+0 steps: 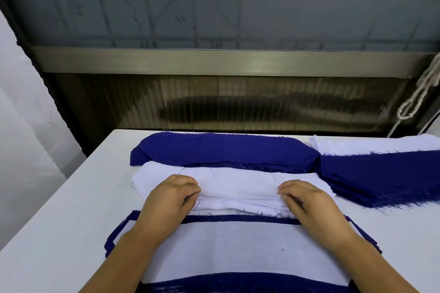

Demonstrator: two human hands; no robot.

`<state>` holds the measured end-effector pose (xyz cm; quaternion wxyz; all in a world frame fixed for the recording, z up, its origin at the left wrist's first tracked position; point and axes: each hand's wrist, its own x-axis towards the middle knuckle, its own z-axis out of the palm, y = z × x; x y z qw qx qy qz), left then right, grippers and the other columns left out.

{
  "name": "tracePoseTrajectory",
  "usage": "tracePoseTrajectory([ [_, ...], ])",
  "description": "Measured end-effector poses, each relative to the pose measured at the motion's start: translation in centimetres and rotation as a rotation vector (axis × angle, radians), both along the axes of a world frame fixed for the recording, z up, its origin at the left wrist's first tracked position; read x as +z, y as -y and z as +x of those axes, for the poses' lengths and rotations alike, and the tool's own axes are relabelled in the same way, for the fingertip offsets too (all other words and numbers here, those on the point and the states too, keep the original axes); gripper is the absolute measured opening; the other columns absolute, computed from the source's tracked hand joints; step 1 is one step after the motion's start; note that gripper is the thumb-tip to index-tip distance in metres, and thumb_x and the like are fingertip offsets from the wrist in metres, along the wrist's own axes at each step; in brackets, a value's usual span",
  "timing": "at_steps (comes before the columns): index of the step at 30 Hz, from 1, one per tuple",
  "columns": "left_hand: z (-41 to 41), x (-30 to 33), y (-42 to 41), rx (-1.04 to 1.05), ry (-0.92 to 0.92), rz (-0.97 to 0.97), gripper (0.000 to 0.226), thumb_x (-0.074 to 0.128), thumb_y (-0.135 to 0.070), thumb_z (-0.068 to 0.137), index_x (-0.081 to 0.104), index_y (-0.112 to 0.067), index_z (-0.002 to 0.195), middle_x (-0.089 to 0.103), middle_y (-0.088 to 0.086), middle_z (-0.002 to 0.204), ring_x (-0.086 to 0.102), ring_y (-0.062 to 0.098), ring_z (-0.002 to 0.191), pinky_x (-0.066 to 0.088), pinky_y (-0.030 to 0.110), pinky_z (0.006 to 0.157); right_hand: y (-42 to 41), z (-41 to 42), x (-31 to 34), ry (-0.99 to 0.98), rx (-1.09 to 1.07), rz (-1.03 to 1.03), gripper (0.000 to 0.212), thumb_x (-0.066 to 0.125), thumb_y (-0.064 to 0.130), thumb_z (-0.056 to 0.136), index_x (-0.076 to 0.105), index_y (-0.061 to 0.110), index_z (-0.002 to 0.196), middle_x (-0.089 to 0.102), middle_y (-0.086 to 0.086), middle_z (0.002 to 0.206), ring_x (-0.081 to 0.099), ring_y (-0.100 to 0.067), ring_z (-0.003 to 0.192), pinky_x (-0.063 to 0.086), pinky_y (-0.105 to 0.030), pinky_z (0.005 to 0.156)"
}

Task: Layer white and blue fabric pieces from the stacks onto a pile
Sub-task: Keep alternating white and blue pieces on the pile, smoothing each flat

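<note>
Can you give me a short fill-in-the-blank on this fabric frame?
1. Both hands, left hand and right hand, pinch the top piece of the ____ stack.
2. The stack behind it is ____.
3. The top layer of the near pile is ____.

Missing words: white; blue; white

Bare table [78, 197] open at left, blue stacks [223, 150] crowding far and right, perhaps touching
</note>
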<state>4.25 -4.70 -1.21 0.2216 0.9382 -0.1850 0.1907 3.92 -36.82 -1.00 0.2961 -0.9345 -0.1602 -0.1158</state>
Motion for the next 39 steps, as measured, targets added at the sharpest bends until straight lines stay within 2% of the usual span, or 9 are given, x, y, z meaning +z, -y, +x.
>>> tracePoseTrajectory([
  [7,-0.5,0.5,0.8,0.059,-0.017,-0.009,0.022,0.077,-0.005,0.075,0.064,-0.022,0.077,0.057,-0.018,0.078,0.051,0.004,0.074,0.044,0.017,0.060,0.1,-0.1,0.1,-0.008,-0.049,0.097,0.022,0.069,0.008,0.087,0.064,0.028,0.081,0.062,0.020,0.093,0.061,-0.004,0.087,0.050,-0.019,0.073],
  [12,-0.8,0.6,-0.2,0.100,-0.029,-0.075,0.014,0.074,-0.017,0.082,0.064,-0.028,0.081,0.058,-0.021,0.081,0.052,0.001,0.082,0.043,0.013,0.064,0.5,-0.7,0.6,-0.005,0.024,0.153,0.020,0.060,0.014,0.094,0.067,0.033,0.089,0.062,0.020,0.102,0.061,-0.006,0.095,0.045,-0.012,0.077],
  [15,-1.1,0.7,-0.9,0.133,-0.041,-0.068,0.019,0.072,-0.009,0.081,0.065,-0.027,0.082,0.059,-0.020,0.083,0.053,0.002,0.082,0.047,0.019,0.065,0.9,-1.2,0.9,0.054,0.015,0.146,0.019,0.060,0.013,0.093,0.068,0.031,0.092,0.062,0.021,0.103,0.060,-0.004,0.099,0.043,-0.012,0.081],
  [18,-1.2,0.9,-1.3,0.201,-0.024,-0.053,0.021,0.071,-0.004,0.079,0.066,-0.024,0.083,0.059,-0.020,0.085,0.052,0.003,0.080,0.038,0.010,0.063,1.2,-1.7,1.0,0.079,-0.019,0.154,0.023,0.063,0.007,0.090,0.068,0.030,0.092,0.062,0.021,0.104,0.061,-0.004,0.097,0.046,-0.017,0.081],
  [22,-2.0,1.1,-1.8,0.239,0.024,-0.084,0.013,0.069,-0.014,0.086,0.066,-0.026,0.087,0.060,-0.020,0.087,0.053,0.006,0.082,0.037,0.010,0.066,1.5,-2.6,1.5,0.123,-0.063,0.177,0.028,0.064,0.004,0.089,0.067,0.032,0.090,0.062,0.019,0.102,0.061,-0.004,0.096,0.044,-0.010,0.069],
  [25,-3.2,1.3,-2.5,0.174,0.061,-0.096,0.004,0.065,-0.028,0.091,0.067,-0.030,0.088,0.059,-0.024,0.086,0.054,0.005,0.082,0.043,0.017,0.063,1.8,-3.7,1.6,0.130,-0.092,0.202,0.030,0.066,0.004,0.088,0.066,0.035,0.088,0.064,0.020,0.098,0.062,-0.002,0.091,0.040,-0.005,0.063],
  [28,-4.5,1.3,-3.2,0.050,0.045,-0.084,0.018,0.051,-0.043,0.088,0.066,-0.034,0.083,0.059,-0.025,0.082,0.055,0.001,0.082,0.045,0.020,0.063,2.3,-5.0,1.4,0.061,-0.081,0.210,0.031,0.067,0.005,0.087,0.066,0.037,0.087,0.065,0.022,0.098,0.062,0.001,0.089,0.045,-0.008,0.069],
  [34,-6.5,0.9,-4.1,-0.061,0.160,-0.105,0.032,0.052,-0.043,0.091,0.074,-0.021,0.086,0.063,-0.020,0.090,0.058,-0.001,0.087,0.047,0.019,0.074,2.6,-7.1,1.4,0.188,-0.020,0.092,0.021,0.069,0.004,0.084,0.070,0.025,0.085,0.062,0.021,0.095,0.060,0.003,0.090,0.043,-0.008,0.078],
  [39,-8.4,0.3,-4.7,-0.139,0.229,-0.092,0.039,0.049,-0.041,0.096,0.076,-0.016,0.084,0.065,-0.012,0.093,0.060,0.006,0.090,0.046,0.020,0.077,3.0,-8.5,0.5,0.332,0.067,0.015,0.016,0.056,0.027,0.088,0.071,0.023,0.082,0.059,0.024,0.095,0.056,0.006,0.094,0.042,-0.011,0.082],
])
